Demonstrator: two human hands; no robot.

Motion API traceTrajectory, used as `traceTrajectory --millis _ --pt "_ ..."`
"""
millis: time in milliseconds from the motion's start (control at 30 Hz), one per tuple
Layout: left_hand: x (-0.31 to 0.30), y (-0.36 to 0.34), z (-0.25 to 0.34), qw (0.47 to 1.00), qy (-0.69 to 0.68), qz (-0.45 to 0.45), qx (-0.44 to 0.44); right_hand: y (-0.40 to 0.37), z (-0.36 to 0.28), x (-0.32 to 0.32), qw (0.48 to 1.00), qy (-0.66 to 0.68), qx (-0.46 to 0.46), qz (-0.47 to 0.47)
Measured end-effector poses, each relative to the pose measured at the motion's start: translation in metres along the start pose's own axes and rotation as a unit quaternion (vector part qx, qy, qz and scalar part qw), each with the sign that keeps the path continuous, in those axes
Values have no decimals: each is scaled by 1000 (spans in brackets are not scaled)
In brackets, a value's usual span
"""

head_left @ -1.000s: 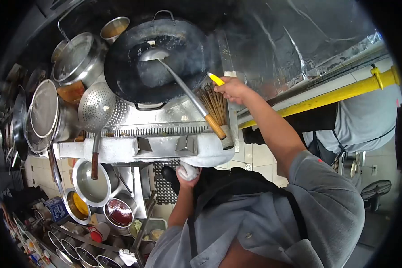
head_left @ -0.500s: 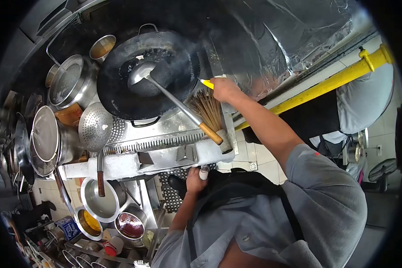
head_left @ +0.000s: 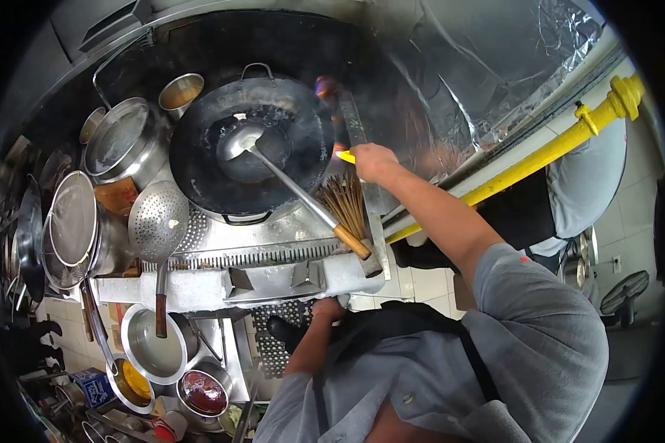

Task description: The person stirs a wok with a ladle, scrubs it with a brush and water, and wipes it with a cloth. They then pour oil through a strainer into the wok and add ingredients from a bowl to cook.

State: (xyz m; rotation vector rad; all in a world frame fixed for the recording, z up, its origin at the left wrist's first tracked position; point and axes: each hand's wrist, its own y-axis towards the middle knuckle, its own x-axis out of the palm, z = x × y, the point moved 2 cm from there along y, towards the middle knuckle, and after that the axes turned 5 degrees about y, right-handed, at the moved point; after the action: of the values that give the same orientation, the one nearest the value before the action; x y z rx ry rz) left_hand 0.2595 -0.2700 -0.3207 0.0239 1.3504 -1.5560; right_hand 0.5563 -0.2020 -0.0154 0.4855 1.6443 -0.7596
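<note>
Head view, looking down on a steel cooking counter (head_left: 199, 273). Right hand (head_left: 373, 161), its grip closed round a short yellow plastic handle (head_left: 345, 156), lies just right of the large round black wok (head_left: 288, 122). What the handle belongs to cannot be told. Left hand (head_left: 326, 310) sits at the counter's near edge with its fingers hidden, so its grip cannot be judged.

The wok holds the bowl of a long steel ladle with a wooden handle end (head_left: 303, 198), whose shaft leans out over the near-right rim. An orange flame (head_left: 324, 87) shows at the far-right rim. A bundle of brown bamboo sticks (head_left: 345, 203) stands just right of the ladle's shaft.

Left of the wok:
- a wide steel pot (head_left: 118, 136), contents unclear
- a small steel pot of brownish liquid (head_left: 181, 90)
- a perforated steel skimmer (head_left: 159, 218)

Below the counter, near left:
- an empty steel bowl (head_left: 155, 343)
- a bowl of yellow-orange sauce (head_left: 133, 380)
- a bowl of dark red paste (head_left: 202, 391)
</note>
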Motion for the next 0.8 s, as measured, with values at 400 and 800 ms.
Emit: traceTrajectory --millis 400,800 --pt "54 7 -39 975 -85 154 135 -59 11 -27 998 -50 20 -8" --pt "-7 -39 -26 986 -94 134 20 -108 -45 -104 965 102 -144 192"
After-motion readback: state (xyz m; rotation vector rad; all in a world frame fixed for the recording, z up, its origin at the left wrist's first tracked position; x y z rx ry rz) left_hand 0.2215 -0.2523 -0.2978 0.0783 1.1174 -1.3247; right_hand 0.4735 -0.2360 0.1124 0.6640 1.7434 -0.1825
